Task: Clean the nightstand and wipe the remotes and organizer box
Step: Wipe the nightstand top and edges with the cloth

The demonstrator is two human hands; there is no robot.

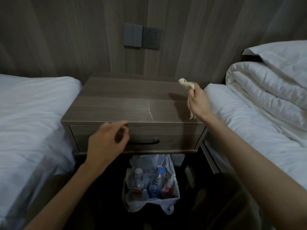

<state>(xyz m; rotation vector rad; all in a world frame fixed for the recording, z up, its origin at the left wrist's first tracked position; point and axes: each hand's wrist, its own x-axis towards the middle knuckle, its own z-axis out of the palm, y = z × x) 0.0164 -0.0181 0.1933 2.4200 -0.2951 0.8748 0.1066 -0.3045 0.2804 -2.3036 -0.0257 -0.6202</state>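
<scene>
1. A wood-panelled wall carries a grey switch (132, 35) and a socket (152, 38) side by side, above a narrow gap between two white beds.
2. The nightstand (132, 100) stands in that gap, with the left bed (29, 113) and the right bed (249, 123) just beside it. A folded duvet (265, 87) lies on the right bed.
3. A pale speckled streak (147, 108) marks the nightstand top near its front edge.
4. The right hand (197, 103) is raised over the right rear part of the top. Its fingers are curled tight round a cream cloth (183, 83), one end of which sticks up above the fist while the other hangs below.
5. The left hand (106, 143) hovers in front of the drawer, left of the dark handle (146, 143). Its fingers are loosely bent and hold nothing.
6. Below the drawer sits a bin lined with a white bag (169, 201), with plastic bottles (157, 180) inside.
</scene>
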